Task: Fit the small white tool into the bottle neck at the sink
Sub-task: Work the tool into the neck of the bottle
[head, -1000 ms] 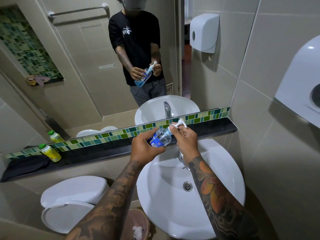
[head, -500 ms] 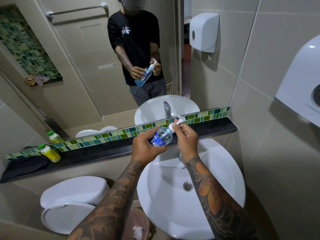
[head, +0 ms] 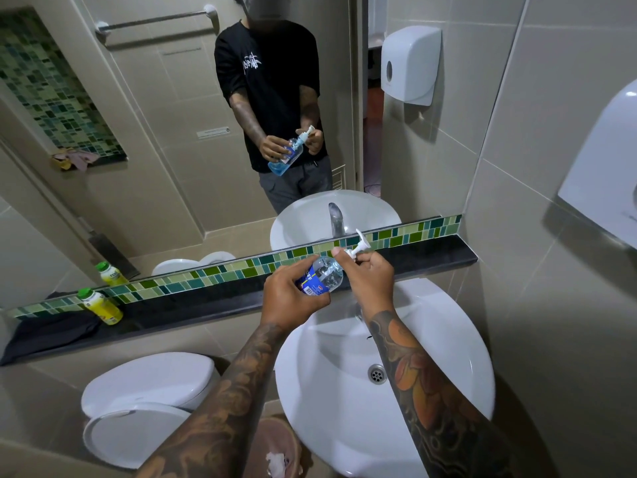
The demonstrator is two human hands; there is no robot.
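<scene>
My left hand (head: 291, 294) grips a clear plastic bottle (head: 324, 276) with a blue label, tilted with its neck up and to the right, above the back rim of the white sink (head: 458, 343). My right hand (head: 368, 276) pinches the small white pump tool (head: 358, 244) at the bottle's neck; its nozzle head sticks up past my fingers. My fingers hide the neck, so I cannot tell how deep the tool sits. The mirror shows the same bottle with blue liquid at its bottom.
A chrome tap sits behind my right wrist. A black ledge (head: 431, 258) runs under the mirror, with a yellow green-capped bottle (head: 101, 307) and dark cloth at its left. A toilet (head: 144, 381) stands lower left, a bin (head: 275, 446) beside it, dispensers (head: 410, 63) on the wall.
Both hands have held the bottle and tool in nearly the same place. My right hand has shifted its fingers on the white tool, and its nozzle now points more upward.
</scene>
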